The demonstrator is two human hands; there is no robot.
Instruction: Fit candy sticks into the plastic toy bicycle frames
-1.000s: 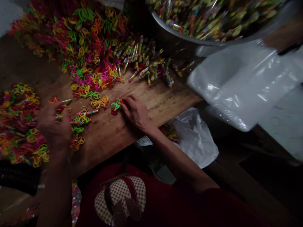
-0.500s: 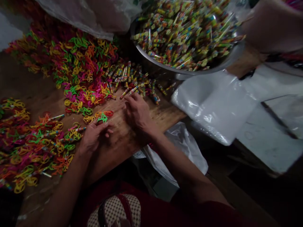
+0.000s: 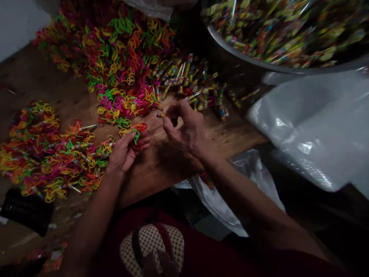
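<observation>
My left hand [image 3: 126,151] is closed on a green plastic piece [image 3: 136,135], palm partly turned up, beside yellow and red pieces on the wooden table. To its right, my right hand [image 3: 186,125] pinches a small wrapped candy tube [image 3: 160,115] between thumb and finger, just above the wood. Behind the hands lies a large heap of colourful plastic pieces [image 3: 115,65]. A pile of wrapped tubes [image 3: 184,75] adjoins it on the right. Another heap of plastic pieces mixed with tubes [image 3: 63,157] spreads left of my left hand.
A metal basin [image 3: 230,50] full of wrapped tubes stands at the upper right. Clear plastic bags [image 3: 305,130] lie below it, and a white bag [image 3: 253,173] hangs by the table edge. A black object [image 3: 27,211] rests at the lower left.
The view has shifted, so things sit differently in the frame. My right hand has lifted a tube from beside the pile. My left hand has turned and picked up the green piece.
</observation>
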